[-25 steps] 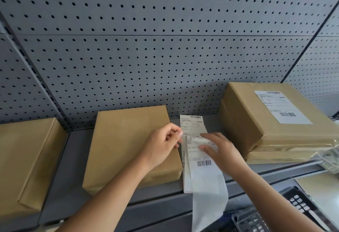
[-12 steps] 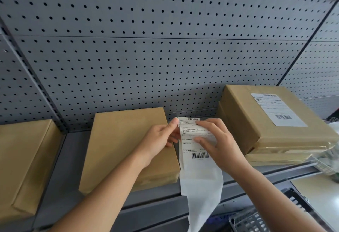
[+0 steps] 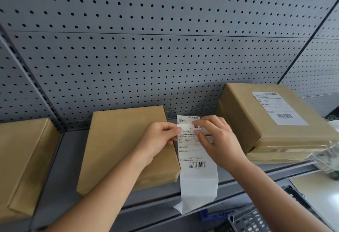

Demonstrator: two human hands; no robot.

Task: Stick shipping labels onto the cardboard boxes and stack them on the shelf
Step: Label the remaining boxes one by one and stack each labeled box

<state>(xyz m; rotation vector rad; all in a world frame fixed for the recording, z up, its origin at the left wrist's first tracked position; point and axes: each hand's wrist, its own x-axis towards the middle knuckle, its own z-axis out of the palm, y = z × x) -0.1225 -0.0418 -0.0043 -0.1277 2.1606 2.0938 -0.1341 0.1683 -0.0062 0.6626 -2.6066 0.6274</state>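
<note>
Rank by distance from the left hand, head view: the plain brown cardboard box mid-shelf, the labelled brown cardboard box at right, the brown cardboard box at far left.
1. Plain brown cardboard box, mid-shelf, under the left hand.
2. Labelled brown cardboard box, right, atop a stack.
3. Brown cardboard box, far left.

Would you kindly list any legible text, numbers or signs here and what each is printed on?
Nothing is legible enough to quote.
On the label strip: barcodes, small print and red characters, all too small or blurred.
On the label of the top right box: barcodes and print, too blurred.
On the middle box: no text visible.
</note>
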